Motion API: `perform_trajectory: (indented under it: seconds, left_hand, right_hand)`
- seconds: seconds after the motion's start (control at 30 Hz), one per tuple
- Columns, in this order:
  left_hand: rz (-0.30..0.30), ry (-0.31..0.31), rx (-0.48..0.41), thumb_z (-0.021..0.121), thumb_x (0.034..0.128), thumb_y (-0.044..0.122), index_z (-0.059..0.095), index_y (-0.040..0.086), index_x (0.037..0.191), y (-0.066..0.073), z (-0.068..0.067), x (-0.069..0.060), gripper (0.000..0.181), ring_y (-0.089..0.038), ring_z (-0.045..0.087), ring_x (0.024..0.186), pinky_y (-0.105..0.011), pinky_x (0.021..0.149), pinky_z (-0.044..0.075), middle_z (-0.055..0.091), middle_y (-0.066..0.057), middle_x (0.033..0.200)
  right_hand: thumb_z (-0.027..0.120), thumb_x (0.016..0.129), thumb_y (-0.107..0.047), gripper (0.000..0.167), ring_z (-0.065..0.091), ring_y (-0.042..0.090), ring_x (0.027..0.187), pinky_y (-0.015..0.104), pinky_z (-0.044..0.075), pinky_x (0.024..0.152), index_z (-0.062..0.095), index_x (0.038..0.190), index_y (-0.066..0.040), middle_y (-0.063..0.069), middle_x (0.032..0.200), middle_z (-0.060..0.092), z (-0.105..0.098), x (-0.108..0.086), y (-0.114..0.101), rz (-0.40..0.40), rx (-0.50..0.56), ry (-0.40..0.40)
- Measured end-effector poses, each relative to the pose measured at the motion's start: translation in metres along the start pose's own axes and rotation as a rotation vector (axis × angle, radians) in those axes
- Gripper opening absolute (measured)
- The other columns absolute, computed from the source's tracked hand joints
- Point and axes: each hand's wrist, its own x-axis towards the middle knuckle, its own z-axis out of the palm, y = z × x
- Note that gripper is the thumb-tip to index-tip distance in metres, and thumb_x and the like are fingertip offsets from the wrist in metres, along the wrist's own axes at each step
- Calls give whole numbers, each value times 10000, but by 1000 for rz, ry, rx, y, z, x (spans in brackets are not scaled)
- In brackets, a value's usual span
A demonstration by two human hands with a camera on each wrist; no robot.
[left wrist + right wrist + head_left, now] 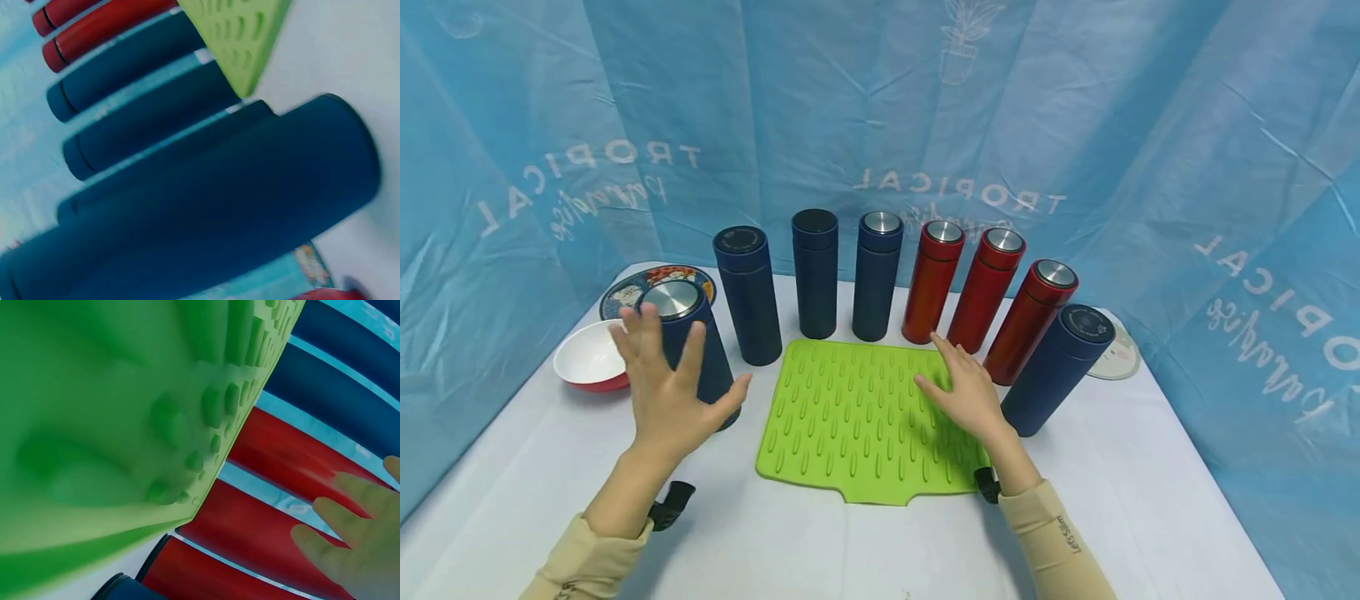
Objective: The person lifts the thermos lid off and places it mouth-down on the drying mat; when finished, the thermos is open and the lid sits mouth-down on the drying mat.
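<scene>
Left hand (670, 408) spread wide, holding nothing, silver-lidded blue flask (710, 357) at its one o'clock; green ridged mat (857, 417) at three o'clock; right hand (966, 398) empty, fingers loosely extended, black-lidded blue flask (1051, 377) at its three o'clock; wrapping either flask mid-body would likely steady it best.

Left hand (672, 402) spread before a steel-lidded blue flask (713, 363), right hand (967, 397) over the right side of a green mat (850, 417), three red flasks (984, 293) beyond, white-lined bowl (587, 357) at left, white worktop (775, 546)
</scene>
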Motion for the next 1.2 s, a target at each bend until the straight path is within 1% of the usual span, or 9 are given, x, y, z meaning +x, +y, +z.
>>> perform_trajectory:
  seconds: [0.07,0.17,0.27,0.4,0.53,0.63,0.83,1.07,1.2]
  left_hand:
    - [-97,55,-24,559,828,541,174,465,1434,-6,-2,-5,722,-258,26,1413,-578,1084,9,64,104,1523]
    - [-250,66,-83,609,784,566,113,488,1421,-14,-4,-15,811,-302,37,1403,-515,1109,92,54,-22,1527]
    - [-389,26,-167,650,759,548,63,267,1462,-20,-6,-23,957,-269,3,1406,-429,1119,139,12,-142,1515]
    - [-593,-47,-286,750,737,302,-12,15,1420,-25,-7,-29,1063,-173,31,1411,-311,1128,95,-8,-76,1526]
    - [-809,-154,-348,762,703,75,-39,178,1461,-30,-6,-32,1108,-175,110,1401,-293,1130,104,66,-57,1523]
    - [-904,-245,-364,756,724,82,-55,263,1456,-34,-6,-35,1107,-249,153,1387,-349,1136,103,132,-121,1503]
    - [-988,-376,-374,731,778,174,-41,217,1463,-39,-4,-39,1033,-356,140,1387,-511,1107,120,115,-165,1518]
    - [-1022,-475,-374,729,785,228,-52,144,1463,-46,-2,-42,1037,-432,208,1344,-610,1053,163,163,-232,1482]
    - [-1040,-514,-350,727,787,263,-42,122,1458,-48,-1,-43,1030,-469,253,1307,-636,1025,195,201,-266,1456]
  right_hand:
    - [517,872,-540,709,271,316,1358,596,184,1054,242,1471,-280,70,1470,339,1,0,-1,12,25,8]
    - [524,872,-529,696,318,314,1333,602,247,1025,246,1467,-299,78,1452,368,0,0,-3,41,85,12]
    - [531,875,-518,675,355,307,1308,608,305,985,255,1459,-321,86,1426,402,0,0,-4,67,182,9]
    - [522,892,-504,630,367,279,1305,586,309,996,270,1446,-341,77,1399,436,-1,-1,-5,70,317,0]
    - [507,911,-480,580,390,231,1294,521,289,1037,297,1432,-333,83,1379,457,-1,-1,-5,64,445,-6]
    - [501,922,-459,565,408,219,1279,497,289,1041,306,1430,-303,111,1367,468,0,-1,-5,56,515,-15]
    - [497,927,-452,555,434,221,1253,484,298,1039,318,1425,-285,94,1333,501,0,-2,-6,58,548,-18]
    - [498,930,-441,534,471,212,1218,465,311,1034,330,1416,-295,82,1305,523,1,-3,-8,67,566,-17]
    - [496,929,-447,514,508,218,1168,457,374,987,353,1401,-303,82,1244,556,1,-3,-8,95,580,-20]
